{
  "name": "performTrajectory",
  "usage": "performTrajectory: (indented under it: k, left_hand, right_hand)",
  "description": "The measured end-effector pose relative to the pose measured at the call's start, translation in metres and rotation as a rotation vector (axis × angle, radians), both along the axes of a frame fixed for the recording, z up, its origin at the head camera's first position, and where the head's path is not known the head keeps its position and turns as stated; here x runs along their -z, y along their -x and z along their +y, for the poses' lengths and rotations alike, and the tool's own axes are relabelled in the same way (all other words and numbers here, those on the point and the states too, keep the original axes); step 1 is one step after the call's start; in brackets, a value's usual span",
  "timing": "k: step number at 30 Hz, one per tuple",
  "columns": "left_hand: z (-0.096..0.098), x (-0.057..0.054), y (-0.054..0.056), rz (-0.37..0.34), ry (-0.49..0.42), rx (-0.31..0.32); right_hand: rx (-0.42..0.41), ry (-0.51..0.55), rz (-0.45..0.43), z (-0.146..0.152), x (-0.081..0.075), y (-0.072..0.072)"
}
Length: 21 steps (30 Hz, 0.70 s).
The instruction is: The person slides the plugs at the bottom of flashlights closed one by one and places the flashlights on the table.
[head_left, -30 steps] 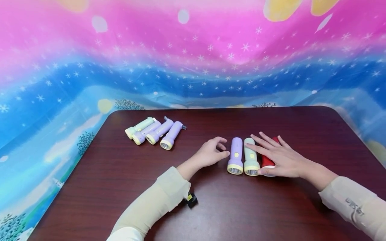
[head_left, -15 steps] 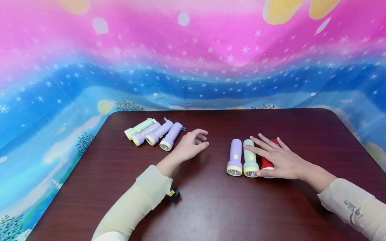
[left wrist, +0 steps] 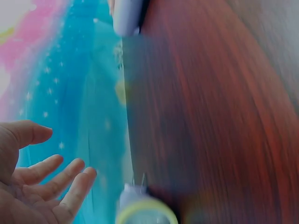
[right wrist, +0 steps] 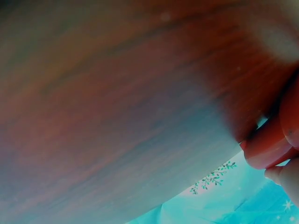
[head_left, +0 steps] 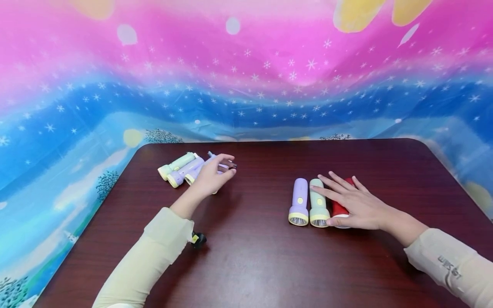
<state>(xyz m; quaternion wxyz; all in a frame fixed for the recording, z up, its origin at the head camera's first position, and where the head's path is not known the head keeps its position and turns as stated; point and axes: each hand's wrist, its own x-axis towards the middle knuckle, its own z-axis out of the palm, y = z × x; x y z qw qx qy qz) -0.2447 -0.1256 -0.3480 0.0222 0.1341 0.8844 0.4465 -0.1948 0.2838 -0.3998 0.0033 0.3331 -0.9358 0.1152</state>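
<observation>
My left hand [head_left: 212, 173] is over the rightmost flashlight of the left group, fingers loosely bent and thumb apart from them. That purple flashlight is mostly hidden behind the hand. In the left wrist view, a purple flashlight with two plug prongs [left wrist: 133, 193] lies below the relaxed fingers [left wrist: 70, 186]. My right hand [head_left: 360, 207] is spread flat over a red flashlight [head_left: 340, 209], its fingertips reaching a green flashlight [head_left: 317, 194]. A purple flashlight [head_left: 299, 196] lies left of the green one, parallel to it. The right wrist view shows the red flashlight [right wrist: 268, 144] beside the hand.
Beside my left hand, a green flashlight [head_left: 182, 162] and a purple flashlight [head_left: 188, 168] lie slanted on the dark wooden table [head_left: 254, 256], with another purple one partly covered. A printed snowflake cloth [head_left: 246, 85] hangs behind the table's far edge.
My left hand has moved left from beside the purple flashlight in the right-hand row to the left group. The right hand stays spread over the red and green flashlights.
</observation>
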Motion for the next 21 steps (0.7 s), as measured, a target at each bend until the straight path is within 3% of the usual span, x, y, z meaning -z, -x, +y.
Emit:
performTrajectory:
  k: [9,21]
  left_hand:
    - [-0.026,0.005,0.008,0.044,0.036,-0.092]
    - [-0.037,0.013,0.015,-0.006,0.051,-0.137]
  right_hand:
    - [0.003,0.005,-0.002,0.0,0.001,0.0]
    - [0.011,0.002,-0.012,0.0,0.0,0.0]
